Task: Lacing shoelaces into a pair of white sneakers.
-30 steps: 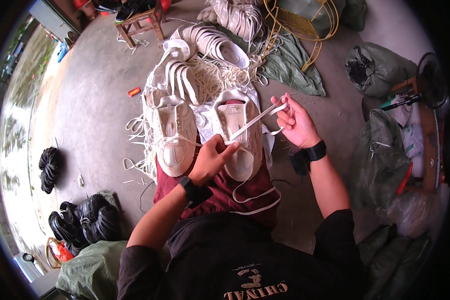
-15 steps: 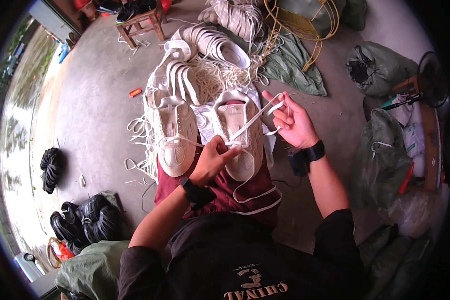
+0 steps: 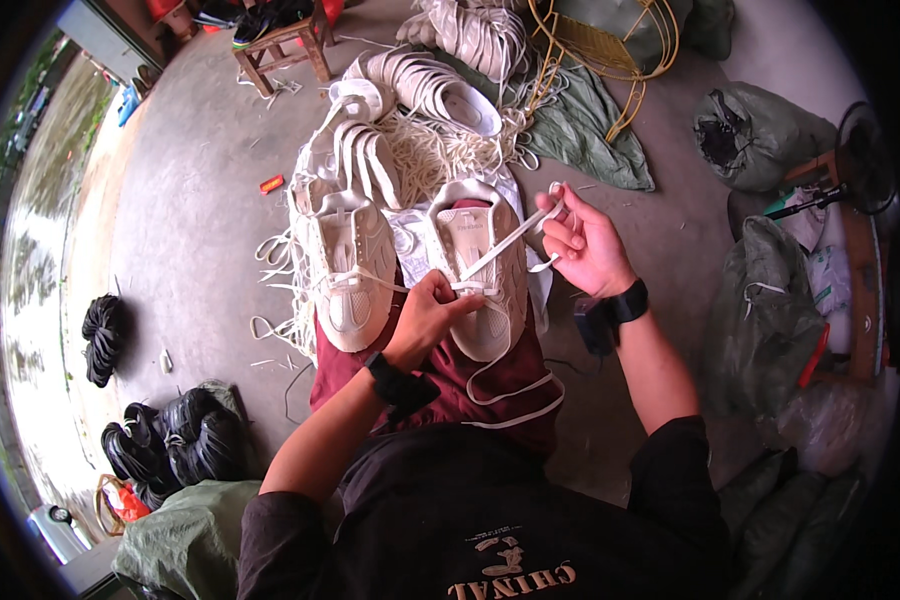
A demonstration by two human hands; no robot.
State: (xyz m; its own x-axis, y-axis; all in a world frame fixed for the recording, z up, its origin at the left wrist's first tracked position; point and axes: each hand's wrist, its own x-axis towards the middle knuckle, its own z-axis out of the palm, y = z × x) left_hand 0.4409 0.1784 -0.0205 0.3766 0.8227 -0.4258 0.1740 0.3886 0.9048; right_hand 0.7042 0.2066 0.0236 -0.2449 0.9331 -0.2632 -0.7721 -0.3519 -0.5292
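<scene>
Two cream sneakers lie on my lap, toes toward me. The right sneaker (image 3: 495,330) has a white shoelace (image 3: 500,247) threaded through its lowest eyelets. One strand runs taut up to my right hand (image 3: 588,245), which pinches it off the shoe's right side. My left hand (image 3: 425,318) is closed at the bottom lacing, thumb and finger pinching the lace against the shoe. The loose end of the lace trails over my dark red trousers (image 3: 420,400). Beside it, the left sneaker (image 3: 352,290) has a lace across its lowest eyelets.
Beyond the sneakers lie a heap of white laces (image 3: 440,155) and stacked pale shoe uppers (image 3: 425,85). A wooden stool (image 3: 285,50) and a yellow metal frame (image 3: 610,70) stand farther off. Black bundles (image 3: 185,440) lie at left, green sacks (image 3: 765,310) at right.
My right index finger, stretched out before, has curled in toward the thumb on the lace. My left hand and the sneakers have stayed nearly in place.
</scene>
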